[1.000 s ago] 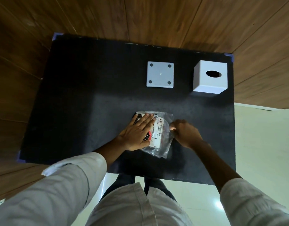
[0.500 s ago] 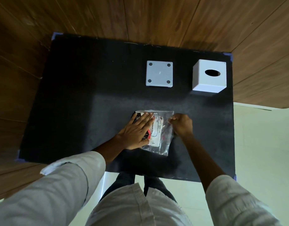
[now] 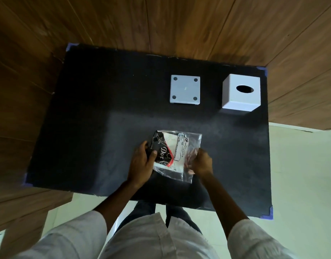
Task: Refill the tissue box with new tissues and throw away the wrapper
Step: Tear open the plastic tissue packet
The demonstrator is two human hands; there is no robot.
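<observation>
The left hand (image 3: 141,162) was closed on the left edge of the tissue pack (image 3: 172,152), thumb lying across the dark printed face and the other fingers curled under or behind that edge. The right hand (image 3: 201,162) was pinched on the clear wrapper (image 3: 191,146) at the pack's right side, fingers gathered tight into the plastic (the exact fingertip contact was hidden by the folds). Between the two hands the pack sat slightly tilted, its near end towards the person; whether it was lifted clear of the surface could not be told.

The pack lay over the near middle of a black mat (image 3: 105,128) covering the table, with blue tape (image 3: 267,214) at the corners. Farther back on the mat, well apart from the pack, the flat grey base plate (image 3: 185,89) of the tissue box lay with four round dots at its corners. To its right stood the white tissue box cover (image 3: 241,93), upright, oval opening on top. Both forearms entered from white sleeves (image 3: 80,234) at the bottom of the view.
</observation>
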